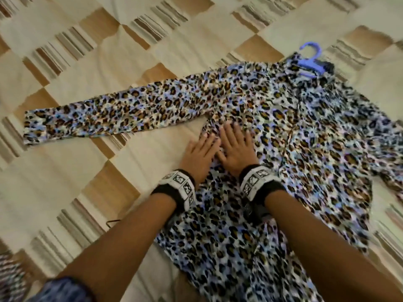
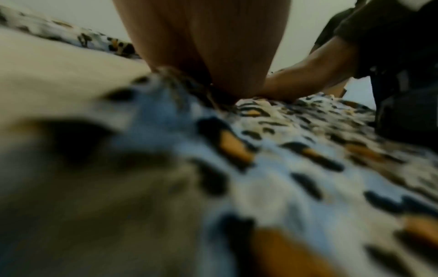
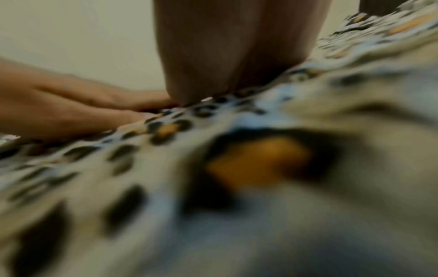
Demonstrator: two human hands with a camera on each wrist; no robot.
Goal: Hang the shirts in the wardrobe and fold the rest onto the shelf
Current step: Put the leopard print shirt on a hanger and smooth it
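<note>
From the head camera I see a leopard-print shirt [image 1: 294, 136] spread flat on a checked bedspread [image 1: 91, 62], with one sleeve [image 1: 113, 112] stretched out to the left. A blue hanger [image 1: 310, 59] sits at the collar; only its hook and part of one shoulder show, the rest is under the cloth. The shirt's far right side and its lower hem run out of the picture.

My left hand [image 1: 199, 154] and right hand [image 1: 236, 149] lie side by side, palms down, near the armpit of that sleeve. The fingers of both are straight and slightly spread, pressing on the fabric and gripping nothing. The left hand's outer edge reaches onto the bare bedspread.

Both wrist views are badly blurred. In the left wrist view I make out little but the shirt's pattern close up, the underside of the left hand and the right hand [image 2: 305, 82] beside it. In the right wrist view the left hand [image 3: 78, 105] rests flat on the print.

A thin dark wire [image 1: 112, 222] pokes out beside my left forearm; I cannot tell what it is.
</note>
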